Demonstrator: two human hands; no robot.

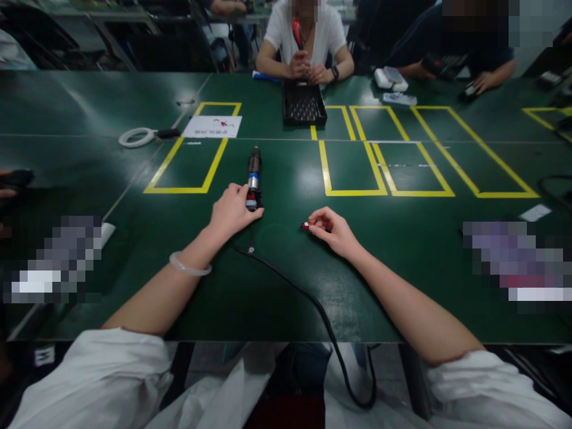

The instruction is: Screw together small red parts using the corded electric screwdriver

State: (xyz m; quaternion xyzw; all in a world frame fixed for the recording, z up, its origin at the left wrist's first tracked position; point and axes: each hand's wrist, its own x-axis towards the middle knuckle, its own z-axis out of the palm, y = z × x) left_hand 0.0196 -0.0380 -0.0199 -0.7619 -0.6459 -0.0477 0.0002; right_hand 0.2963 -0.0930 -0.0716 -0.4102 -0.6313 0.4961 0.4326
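A corded electric screwdriver (253, 173) lies on the green table, its tip pointing away from me. My left hand (235, 210) grips its rear end, thumb at the near side and fingers along the left. From there a black cable (295, 285) runs over the table edge and hangs in a loop. To the right, my right hand (333, 229) is closed in a pinch just above the tabletop. Between its thumb and fingers is a small red, white and orange piece (306, 226), too small to identify.
Yellow tape rectangles (353, 193) mark the green table (277, 298). Across from me, a person in white (308, 36) sits behind a black tray of bits (305, 106). A printed sheet (212, 126) and a coiled white cable (137, 137) lie at left. Blurred-out devices lie on both sides.
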